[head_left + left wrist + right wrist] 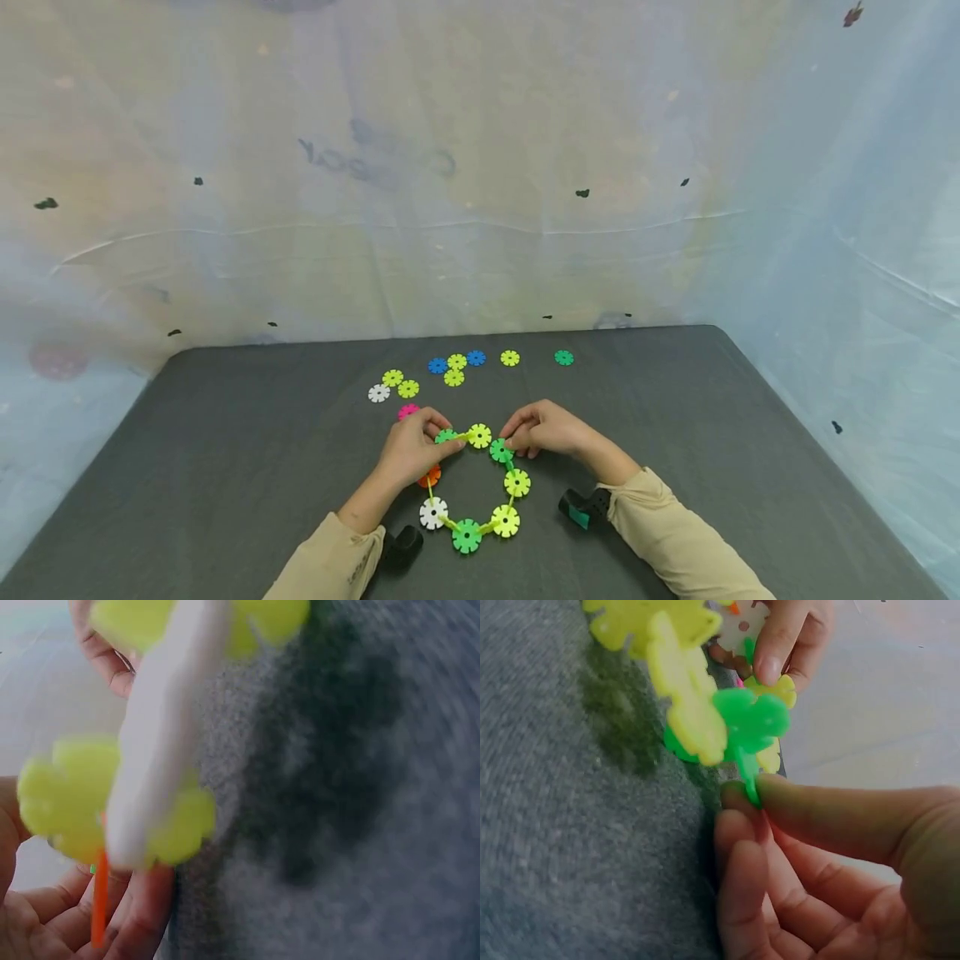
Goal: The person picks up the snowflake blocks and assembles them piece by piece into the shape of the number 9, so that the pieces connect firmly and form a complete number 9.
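Observation:
Slotted, flower-shaped interlocking discs form a loop-shaped chain on the dark table, in yellow, green, white and orange. My left hand [420, 446] is at the chain's upper left, thumb on a yellow disc [781, 691] beside a green disc [446, 436]. On the opposite side, my right hand [551, 429] pinches a green disc [501, 450] between thumb and forefinger. That disc sits close beside a yellow disc [480, 435] at the top of the loop. Nearest me are a white disc [433, 513] and another green disc [467, 537]. The left hand partly covers an orange disc [430, 476].
Loose discs lie farther back on the table [300, 433]: a white disc [378, 392], a pink disc [408, 412] beside the left hand, a blue disc [476, 357], a green disc [564, 357] and several yellow ones. A pale sheet [480, 167] hangs behind the table.

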`<state>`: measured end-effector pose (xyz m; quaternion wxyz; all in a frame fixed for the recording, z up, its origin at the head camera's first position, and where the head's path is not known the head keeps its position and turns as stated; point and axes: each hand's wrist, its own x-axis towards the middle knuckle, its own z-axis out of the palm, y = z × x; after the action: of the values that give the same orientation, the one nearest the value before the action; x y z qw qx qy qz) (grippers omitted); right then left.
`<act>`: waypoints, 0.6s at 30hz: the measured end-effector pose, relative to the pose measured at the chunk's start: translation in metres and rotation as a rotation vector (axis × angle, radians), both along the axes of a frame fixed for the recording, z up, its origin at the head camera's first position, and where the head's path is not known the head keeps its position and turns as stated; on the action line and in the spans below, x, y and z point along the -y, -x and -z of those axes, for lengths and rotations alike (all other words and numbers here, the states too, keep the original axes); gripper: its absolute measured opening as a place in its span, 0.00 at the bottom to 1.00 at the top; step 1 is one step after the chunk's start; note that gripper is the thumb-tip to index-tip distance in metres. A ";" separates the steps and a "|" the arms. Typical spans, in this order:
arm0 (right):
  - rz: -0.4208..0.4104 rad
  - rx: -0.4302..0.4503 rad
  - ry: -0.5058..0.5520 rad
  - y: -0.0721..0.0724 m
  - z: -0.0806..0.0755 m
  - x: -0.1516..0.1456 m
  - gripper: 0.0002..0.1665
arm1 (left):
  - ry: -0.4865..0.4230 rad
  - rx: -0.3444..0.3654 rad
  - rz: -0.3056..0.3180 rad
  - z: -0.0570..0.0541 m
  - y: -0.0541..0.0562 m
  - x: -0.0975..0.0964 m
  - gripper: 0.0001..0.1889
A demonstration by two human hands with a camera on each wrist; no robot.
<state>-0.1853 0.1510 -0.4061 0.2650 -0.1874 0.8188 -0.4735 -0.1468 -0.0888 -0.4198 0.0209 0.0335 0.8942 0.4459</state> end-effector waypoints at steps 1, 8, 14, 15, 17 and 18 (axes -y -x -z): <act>0.007 0.002 0.005 0.001 0.000 0.000 0.11 | -0.003 -0.002 0.006 0.000 0.000 0.000 0.14; 0.056 0.023 0.044 0.007 0.004 0.005 0.13 | 0.003 0.002 0.025 0.000 0.001 0.002 0.14; 0.085 0.025 0.093 0.010 0.003 0.012 0.14 | 0.005 -0.006 0.052 0.001 0.002 0.002 0.14; 0.086 0.022 0.096 0.011 0.002 0.013 0.14 | 0.006 -0.007 0.056 0.001 0.002 0.003 0.14; 0.087 0.016 0.096 0.011 0.002 0.015 0.14 | 0.003 -0.004 0.065 0.001 0.002 0.003 0.13; 0.088 0.016 0.097 0.012 0.003 0.016 0.14 | 0.003 -0.005 0.071 0.002 0.002 0.004 0.13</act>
<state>-0.1970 0.1354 -0.4086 0.2409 -0.1601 0.8004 -0.5251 -0.1493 -0.0925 -0.4213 0.0344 0.0664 0.8931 0.4435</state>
